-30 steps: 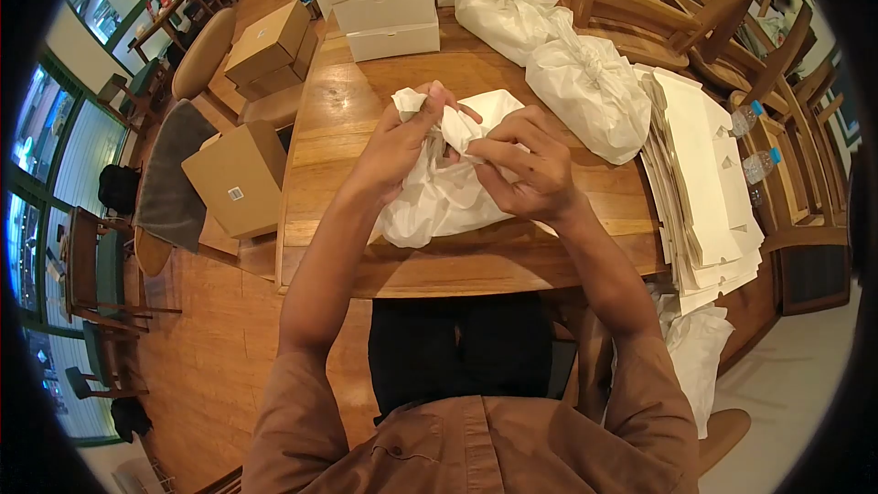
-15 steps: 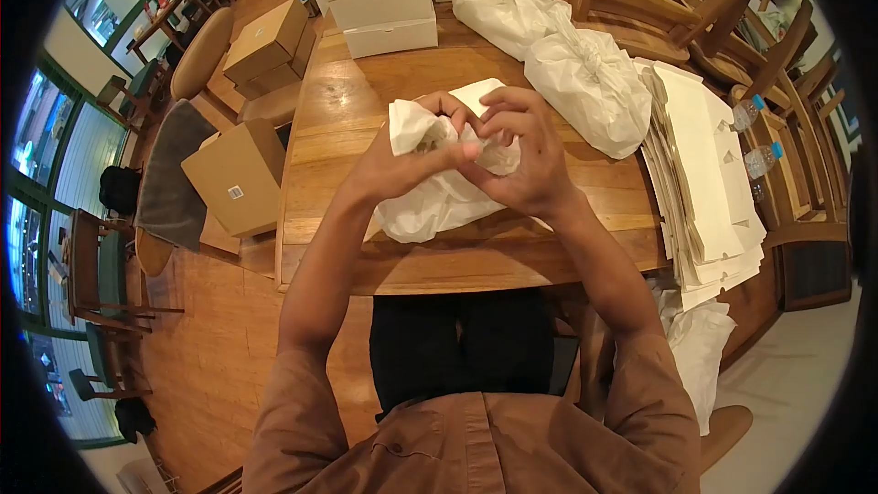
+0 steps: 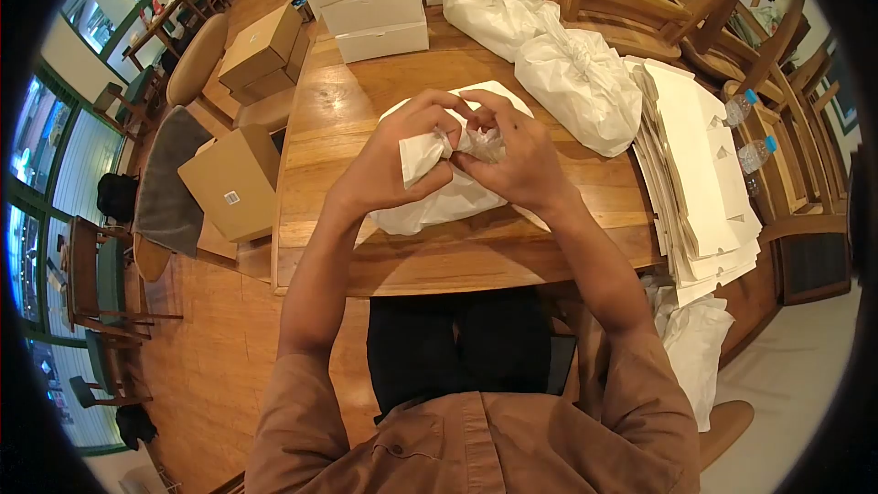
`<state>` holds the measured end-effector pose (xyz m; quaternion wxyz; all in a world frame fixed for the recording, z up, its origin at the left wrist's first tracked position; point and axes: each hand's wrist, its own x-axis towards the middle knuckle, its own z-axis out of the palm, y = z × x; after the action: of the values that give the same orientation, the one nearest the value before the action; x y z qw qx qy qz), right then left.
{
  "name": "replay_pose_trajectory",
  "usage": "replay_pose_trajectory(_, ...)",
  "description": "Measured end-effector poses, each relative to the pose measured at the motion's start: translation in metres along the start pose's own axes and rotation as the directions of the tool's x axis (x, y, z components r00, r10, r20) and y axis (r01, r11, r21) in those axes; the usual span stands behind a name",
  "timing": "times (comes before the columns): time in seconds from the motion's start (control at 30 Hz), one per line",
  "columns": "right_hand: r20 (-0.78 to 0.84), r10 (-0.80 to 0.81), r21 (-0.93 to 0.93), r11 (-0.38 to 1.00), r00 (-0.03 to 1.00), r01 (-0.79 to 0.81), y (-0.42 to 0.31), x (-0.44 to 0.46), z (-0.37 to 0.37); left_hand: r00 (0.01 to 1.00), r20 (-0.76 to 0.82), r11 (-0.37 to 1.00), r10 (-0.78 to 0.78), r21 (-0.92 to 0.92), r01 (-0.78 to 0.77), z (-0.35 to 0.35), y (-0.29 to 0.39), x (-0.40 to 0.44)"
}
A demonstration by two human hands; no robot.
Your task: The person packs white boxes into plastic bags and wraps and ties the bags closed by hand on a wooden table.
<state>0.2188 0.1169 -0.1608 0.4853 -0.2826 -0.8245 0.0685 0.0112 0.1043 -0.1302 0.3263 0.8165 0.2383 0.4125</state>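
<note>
A white plastic bag (image 3: 439, 208) lies on the wooden table in front of me, its gathered top pulled up between my hands. My left hand (image 3: 400, 146) is closed on one twisted end of the bag, and a white flap sticks out past the thumb. Opposite it, my right hand (image 3: 519, 151) pinches another end of the same bag, fingers curled. The fingertips of both hands meet or nearly meet above the bag. Whatever knot lies between them is mostly hidden by the fingers. White material also shows behind the hands.
Two knotted white bags (image 3: 578, 87) lie at the back right. White boxes (image 3: 375, 14) are stacked at the back left. Flat white cardboard sheets (image 3: 700, 165) pile up on the right, near water bottles (image 3: 755, 155). Brown cartons (image 3: 233, 181) stand left of the table (image 3: 320, 265).
Both hands have drawn the bag's ends inward and tighter. My left hand has turned, so its white flap now points downward. The view has shifted slightly.
</note>
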Motion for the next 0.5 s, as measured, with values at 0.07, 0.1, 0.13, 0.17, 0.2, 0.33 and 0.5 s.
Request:
replay_pose_trajectory(0.07, 0.02, 0.01, 0.001, 1.0, 1.0, -0.01, 0.001, 0.0, -0.001, 0.995, -0.026, 0.977, 0.101, 0.19, -0.094, 0.003, 0.0, 0.002)
replay_pose_trajectory(0.1, 0.033, 0.015, 0.031, 0.999, 0.999, -0.016, 0.001, 0.0, -0.002, 0.994, -0.024, 0.977, 0.103, 0.188, -0.096, 0.004, 0.0, 0.002)
replay_pose_trajectory(0.13, 0.046, 0.019, 0.06, 0.998, 0.999, -0.022, 0.001, 0.0, -0.004, 0.993, -0.043, 0.959, 0.114, 0.264, -0.099, 0.006, -0.001, 0.0)
replay_pose_trajectory(0.17, 0.047, 0.021, 0.057, 0.998, 0.999, -0.024, 0.0, 0.001, -0.006, 0.99, -0.062, 0.936, 0.126, 0.338, -0.098, 0.007, -0.001, -0.001)
replay_pose_trajectory(0.2, 0.053, 0.01, 0.095, 0.995, 0.999, -0.015, -0.002, 0.002, -0.008, 0.99, -0.061, 0.937, 0.126, 0.335, -0.099, 0.009, 0.0, -0.002)
replay_pose_trajectory(0.33, 0.064, 0.075, 0.168, 0.982, 0.995, -0.084, 0.0, 0.001, -0.004, 0.962, -0.091, 0.821, 0.258, 0.545, -0.168, 0.014, 0.002, 0.0)
replay_pose_trajectory(0.5, 0.156, 0.187, 0.284, 0.932, 0.97, -0.225, -0.016, 0.005, -0.022, 0.932, -0.083, 0.721, 0.353, 0.659, -0.215, 0.018, 0.001, -0.003)
